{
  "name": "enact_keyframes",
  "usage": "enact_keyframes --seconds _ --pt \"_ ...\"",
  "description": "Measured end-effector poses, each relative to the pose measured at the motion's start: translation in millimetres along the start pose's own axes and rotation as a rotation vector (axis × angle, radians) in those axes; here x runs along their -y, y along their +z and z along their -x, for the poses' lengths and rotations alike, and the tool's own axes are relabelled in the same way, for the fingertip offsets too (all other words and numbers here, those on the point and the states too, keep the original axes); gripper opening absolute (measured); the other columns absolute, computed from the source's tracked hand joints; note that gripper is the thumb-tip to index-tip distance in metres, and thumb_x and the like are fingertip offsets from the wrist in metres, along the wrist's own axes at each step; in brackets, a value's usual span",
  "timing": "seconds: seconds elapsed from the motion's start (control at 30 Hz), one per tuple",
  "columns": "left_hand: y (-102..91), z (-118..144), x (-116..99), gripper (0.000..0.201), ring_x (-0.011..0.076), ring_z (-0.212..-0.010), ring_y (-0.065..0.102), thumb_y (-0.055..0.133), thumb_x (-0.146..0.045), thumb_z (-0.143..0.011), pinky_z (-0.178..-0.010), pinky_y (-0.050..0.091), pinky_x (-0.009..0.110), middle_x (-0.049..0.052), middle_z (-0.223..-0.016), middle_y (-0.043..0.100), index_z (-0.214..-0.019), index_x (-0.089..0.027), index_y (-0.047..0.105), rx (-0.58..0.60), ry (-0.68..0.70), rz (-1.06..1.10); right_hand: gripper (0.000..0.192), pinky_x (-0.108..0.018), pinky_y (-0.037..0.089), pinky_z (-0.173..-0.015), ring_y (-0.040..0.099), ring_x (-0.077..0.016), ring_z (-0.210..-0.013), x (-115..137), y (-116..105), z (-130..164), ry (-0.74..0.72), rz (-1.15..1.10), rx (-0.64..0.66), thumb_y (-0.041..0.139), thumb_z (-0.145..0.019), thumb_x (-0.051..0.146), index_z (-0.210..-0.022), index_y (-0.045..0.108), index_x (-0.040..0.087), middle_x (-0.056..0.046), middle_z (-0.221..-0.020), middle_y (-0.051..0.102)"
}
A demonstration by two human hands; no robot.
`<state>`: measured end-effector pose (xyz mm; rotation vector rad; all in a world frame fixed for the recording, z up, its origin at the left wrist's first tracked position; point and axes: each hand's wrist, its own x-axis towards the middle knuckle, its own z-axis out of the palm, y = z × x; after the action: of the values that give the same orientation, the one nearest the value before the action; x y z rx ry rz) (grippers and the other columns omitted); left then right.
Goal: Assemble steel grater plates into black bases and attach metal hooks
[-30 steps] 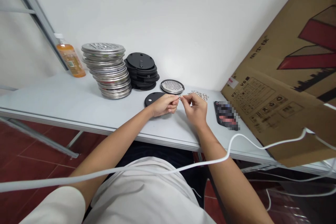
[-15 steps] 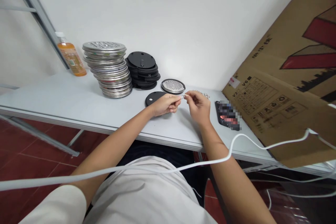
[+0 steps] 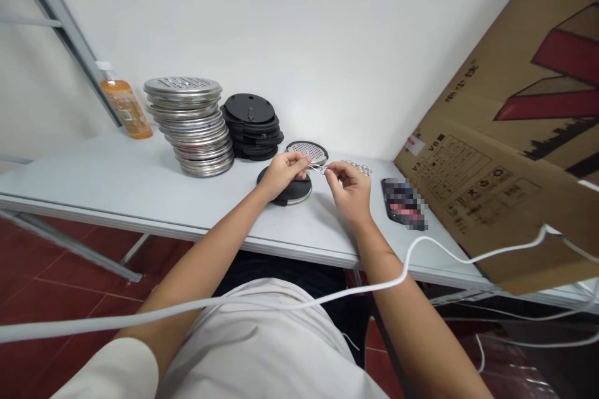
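Two pinches on wire point(image 3: 317, 168) | left hand point(image 3: 284, 173) gripping one end, right hand point(image 3: 350, 186) the other | light, steady hold should avoid bending

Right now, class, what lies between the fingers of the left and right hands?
A thin bent wire bridges the gap from the left hand to the right hand, as the head view shows.

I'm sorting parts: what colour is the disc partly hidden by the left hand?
The disc is mostly black, best seen in the head view.
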<state>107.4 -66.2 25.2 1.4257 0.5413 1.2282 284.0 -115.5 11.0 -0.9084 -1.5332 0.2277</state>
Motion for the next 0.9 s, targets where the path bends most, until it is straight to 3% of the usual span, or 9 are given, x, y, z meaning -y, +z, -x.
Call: enact_keyframes --seconds 0.6,0.73,0.9 --pt "-2.7 -2.4 1.7 0.04 0.0075 -0.053 0.05 0.076 -0.051 -0.077 -0.057 0.039 0.021 -0.005 -0.055 0.051 -0.078 -0.013 0.063 -0.055 0.019 -0.063 0.011 -0.03 0.05 -0.066 0.056 -0.013 -0.066 7.7 -0.2 -2.5 -0.003 -0.115 -0.004 0.067 -0.083 0.023 -0.093 0.066 0.019 -0.001 -0.078 0.065" --pt "-2.1 0.4 -1.4 0.038 0.0071 -0.054 0.05 0.074 -0.05 -0.08 -0.057 0.038 0.021 -0.003 -0.057 0.055 -0.077 -0.013 0.062 0.008 0.027 -0.103 0.01 -0.032 0.054 -0.068 0.061 -0.0149 -0.069 6.5 0.2 -3.8 0.015 -0.122 -0.023 0.067 -0.084 0.028 -0.091 0.066 0.021 -0.003 -0.08 0.067" --pt "1.6 5.3 -6.9 0.039 0.0094 -0.058 0.054 0.075 -0.05 -0.079 -0.065 0.042 0.023 -0.001 -0.059 0.059 -0.078 -0.012 0.065 0.202 -0.022 -0.171 0.007 -0.033 0.055 -0.07 0.065 -0.0167 -0.075 3.0 -0.3 -4.5 0.006 -0.144 0.038 0.067 -0.084 0.026 -0.086 0.069 0.02 -0.004 -0.084 0.07"
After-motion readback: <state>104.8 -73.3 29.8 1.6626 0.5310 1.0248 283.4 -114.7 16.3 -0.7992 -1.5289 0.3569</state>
